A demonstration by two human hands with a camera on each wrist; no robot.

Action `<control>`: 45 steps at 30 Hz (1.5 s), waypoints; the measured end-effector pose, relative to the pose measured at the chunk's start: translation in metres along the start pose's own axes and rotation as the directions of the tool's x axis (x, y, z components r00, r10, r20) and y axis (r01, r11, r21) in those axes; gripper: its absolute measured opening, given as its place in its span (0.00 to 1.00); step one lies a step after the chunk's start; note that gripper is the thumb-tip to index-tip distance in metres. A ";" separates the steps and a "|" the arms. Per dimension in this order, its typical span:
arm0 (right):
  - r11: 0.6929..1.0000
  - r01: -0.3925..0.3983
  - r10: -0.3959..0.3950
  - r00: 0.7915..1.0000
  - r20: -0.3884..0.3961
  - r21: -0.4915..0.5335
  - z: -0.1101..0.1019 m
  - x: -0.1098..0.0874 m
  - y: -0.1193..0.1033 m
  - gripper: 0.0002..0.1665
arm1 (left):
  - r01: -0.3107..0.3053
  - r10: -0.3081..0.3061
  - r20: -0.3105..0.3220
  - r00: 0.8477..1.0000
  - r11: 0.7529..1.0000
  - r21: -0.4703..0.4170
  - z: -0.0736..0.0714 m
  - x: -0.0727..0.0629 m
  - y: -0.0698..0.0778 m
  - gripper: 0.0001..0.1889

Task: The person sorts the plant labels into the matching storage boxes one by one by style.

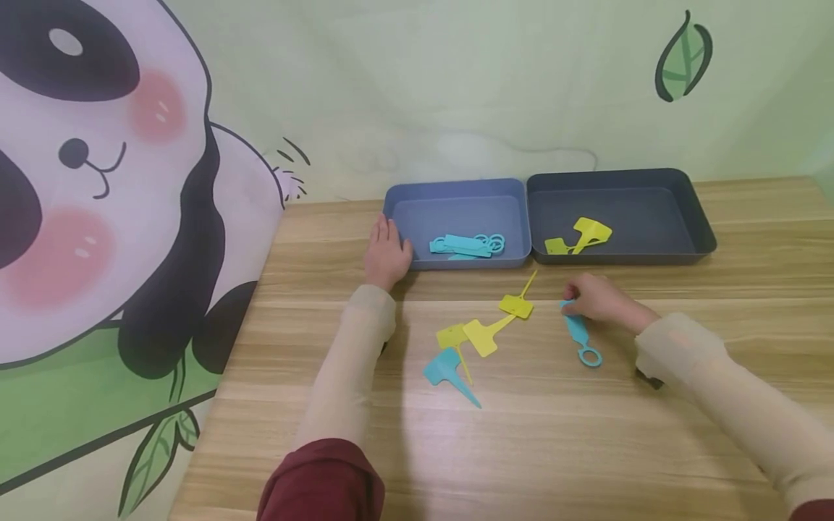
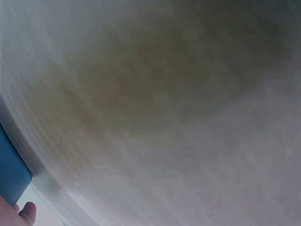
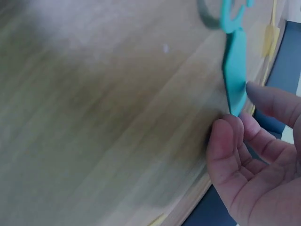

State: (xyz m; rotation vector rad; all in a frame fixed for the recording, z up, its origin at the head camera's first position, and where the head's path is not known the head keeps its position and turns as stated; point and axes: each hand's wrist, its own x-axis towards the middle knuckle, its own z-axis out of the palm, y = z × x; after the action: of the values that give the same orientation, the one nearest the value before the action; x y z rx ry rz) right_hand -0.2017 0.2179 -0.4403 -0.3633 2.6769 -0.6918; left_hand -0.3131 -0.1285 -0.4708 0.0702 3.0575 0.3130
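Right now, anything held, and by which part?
The right hand pinches a turquoise tag by the end opposite its ring; the left hand just rests at the blue tray.

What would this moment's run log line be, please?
right grip: pinches flat turquoise ring-ended tag | left grip: at blue rectangular tray | dark rectangular tray: holds flat yellow tags

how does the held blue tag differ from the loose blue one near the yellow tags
The held tag ends in a ring; the loose tag tapers to a point. The right grip pinches the held tag, while the loose tag lies on the table. Both are turquoise.
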 end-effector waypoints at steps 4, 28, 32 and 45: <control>0.999 0.033 -0.034 0.999 0.008 0.023 -0.004 -0.005 0.001 0.10 | 0.003 -0.003 -0.002 1.000 1.000 -0.013 0.000 -0.001 0.000 0.33; 0.969 -0.039 0.034 0.999 -0.023 -0.243 0.025 -0.077 0.007 0.53 | -0.003 0.003 0.009 1.000 1.000 0.010 -0.001 0.000 0.000 0.33; 0.967 -0.049 0.054 0.999 0.011 -0.252 0.031 -0.079 0.010 0.54 | -0.005 0.005 0.005 1.000 1.000 0.005 -0.001 0.000 0.000 0.33; 0.977 0.073 -0.092 0.992 -0.091 -0.201 0.030 -0.081 0.023 0.39 | -0.007 0.007 -0.002 1.000 1.000 0.015 -0.001 -0.001 0.000 0.33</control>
State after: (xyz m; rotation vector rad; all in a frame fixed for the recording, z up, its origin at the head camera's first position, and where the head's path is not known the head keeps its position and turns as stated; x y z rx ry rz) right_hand -0.1202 0.2513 -0.4543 -0.5068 2.8483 -0.4789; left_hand -0.3126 -0.1286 -0.4693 0.0811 3.0628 0.2903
